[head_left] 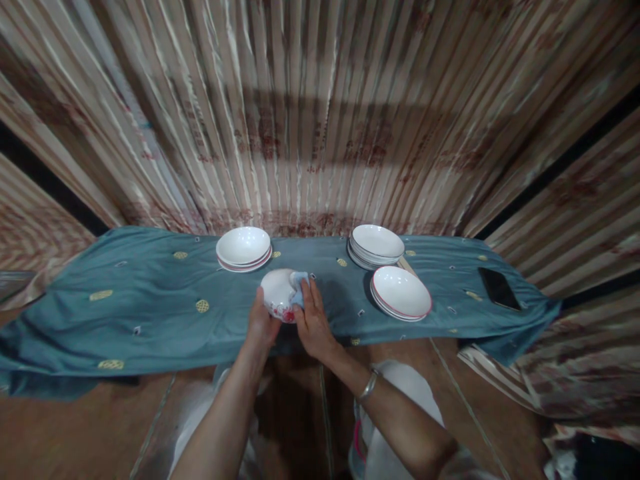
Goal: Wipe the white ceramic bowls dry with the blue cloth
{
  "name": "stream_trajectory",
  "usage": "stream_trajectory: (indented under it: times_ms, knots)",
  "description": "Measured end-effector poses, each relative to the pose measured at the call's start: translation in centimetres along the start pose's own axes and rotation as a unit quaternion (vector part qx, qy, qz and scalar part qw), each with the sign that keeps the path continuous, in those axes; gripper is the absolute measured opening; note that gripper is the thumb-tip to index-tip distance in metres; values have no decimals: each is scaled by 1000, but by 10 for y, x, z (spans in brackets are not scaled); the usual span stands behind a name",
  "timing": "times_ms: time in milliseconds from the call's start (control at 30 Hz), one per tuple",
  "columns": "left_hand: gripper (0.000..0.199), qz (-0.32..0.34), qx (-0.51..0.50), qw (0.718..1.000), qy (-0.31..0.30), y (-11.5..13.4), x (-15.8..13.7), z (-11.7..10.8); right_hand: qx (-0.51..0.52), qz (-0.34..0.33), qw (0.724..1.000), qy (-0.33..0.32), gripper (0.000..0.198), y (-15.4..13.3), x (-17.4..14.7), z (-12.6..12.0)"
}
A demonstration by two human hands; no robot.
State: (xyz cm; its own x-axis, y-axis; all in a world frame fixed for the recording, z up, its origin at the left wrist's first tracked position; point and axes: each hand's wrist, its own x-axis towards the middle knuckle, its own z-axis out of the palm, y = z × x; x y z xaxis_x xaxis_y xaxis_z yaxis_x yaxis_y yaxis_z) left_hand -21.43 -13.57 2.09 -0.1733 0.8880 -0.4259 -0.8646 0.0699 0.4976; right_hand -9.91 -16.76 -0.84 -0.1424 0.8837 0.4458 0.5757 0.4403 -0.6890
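Note:
A white bowl with a red flower pattern is held near the front edge of the cloth-covered table, its outside turned up toward me. My left hand grips it from the left side, the fingers partly hidden beneath it. On the right side of the bowl, my right hand presses a light blue cloth against its surface. That wrist wears a silver bangle.
White dishes stand in stacks: one back left, one back right, and a red-rimmed one in front of it. A black phone lies on the green tablecloth at right. A pleated curtain hangs behind.

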Motion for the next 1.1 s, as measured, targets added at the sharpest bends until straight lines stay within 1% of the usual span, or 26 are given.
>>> stream_trajectory:
  times_ms: [133, 233, 333, 500, 633, 800, 900, 1000, 1100]
  knots:
    - [41, 15, 2, 1000, 3, -5, -1, 1, -25, -16, 1000, 2, 54, 5, 4, -3]
    - [40, 32, 12, 999, -15, -9, -2, 1, -25, -17, 999, 9, 52, 8, 8, -6]
    - [40, 36, 28, 998, -33, -11, -4, 2, -7, -24, 1000, 5, 51, 9, 11, -12]
    - [39, 31, 51, 998, -38, -9, -8, 3, 42, -50, 998, -24, 49, 5, 13, -24]
    - [37, 33, 43, 998, -23, -7, -5, 0, 67, -55, 996, -36, 42, 1, 13, -32]
    - [38, 30, 20, 999, -10, -5, 1, -5, 71, -60, 995, -44, 36, 2, 14, -39]
    - [37, 25, 31, 999, -2, -3, 2, -3, 50, -73, 995, -39, 35, 3, 13, -41]
    - [37, 37, 48, 998, 9, -2, 0, 0, -3, -78, 997, -21, 35, 5, 11, -41]
    - [36, 39, 41, 998, 2, -2, -1, 1, -42, -76, 996, -8, 38, 8, 9, -39]
